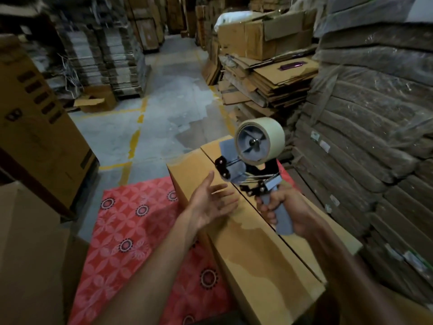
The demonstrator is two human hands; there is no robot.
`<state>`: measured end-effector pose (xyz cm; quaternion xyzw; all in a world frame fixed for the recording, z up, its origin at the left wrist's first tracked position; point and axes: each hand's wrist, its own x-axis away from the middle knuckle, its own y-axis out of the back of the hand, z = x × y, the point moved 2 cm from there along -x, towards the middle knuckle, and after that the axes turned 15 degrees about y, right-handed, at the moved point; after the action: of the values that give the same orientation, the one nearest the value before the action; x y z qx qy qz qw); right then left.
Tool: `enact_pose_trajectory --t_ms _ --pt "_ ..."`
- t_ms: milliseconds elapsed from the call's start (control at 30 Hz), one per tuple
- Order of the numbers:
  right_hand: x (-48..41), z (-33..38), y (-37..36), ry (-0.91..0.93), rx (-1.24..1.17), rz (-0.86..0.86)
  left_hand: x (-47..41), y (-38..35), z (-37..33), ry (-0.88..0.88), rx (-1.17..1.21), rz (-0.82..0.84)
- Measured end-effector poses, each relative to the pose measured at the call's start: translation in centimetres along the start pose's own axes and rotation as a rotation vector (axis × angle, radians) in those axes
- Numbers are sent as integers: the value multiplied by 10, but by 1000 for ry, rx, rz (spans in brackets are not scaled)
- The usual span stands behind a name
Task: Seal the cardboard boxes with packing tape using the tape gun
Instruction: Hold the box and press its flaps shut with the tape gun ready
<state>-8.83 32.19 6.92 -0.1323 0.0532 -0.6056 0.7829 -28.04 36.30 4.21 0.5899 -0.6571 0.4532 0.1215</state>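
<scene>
My right hand (291, 213) grips the tape gun (255, 160) over the box (257, 266) seam; left hand (208, 202) splayed, holding nothing; floor (164, 90) runs toward eleven o'clock.

You are working with your left hand (208, 205) and your right hand (288, 212) bare, skin uncovered from the fingertips back past the wrists. Your left forearm (145, 273) and right forearm (339, 254) are bare too, along their whole visible length down to the lower edge of the view. The light is dim and the edges soft, so fine detail such as your nails cannot be made out.
</scene>
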Motion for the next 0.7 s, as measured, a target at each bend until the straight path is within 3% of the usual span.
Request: enact_pose_trajectory --t_ms 100,367,567,700 --pt "-11 -11 -14 19 15 23 3 -1 -22 67 88 147" --pt "-47 -17 -26 72 27 86 -27 33 -38 183 246 171" --pt "-73 -25 -24 110 31 86 -50 53 -82 147 151 92" --pt "-88 -23 -26 140 132 56 -64 53 -113 71 -79 98"
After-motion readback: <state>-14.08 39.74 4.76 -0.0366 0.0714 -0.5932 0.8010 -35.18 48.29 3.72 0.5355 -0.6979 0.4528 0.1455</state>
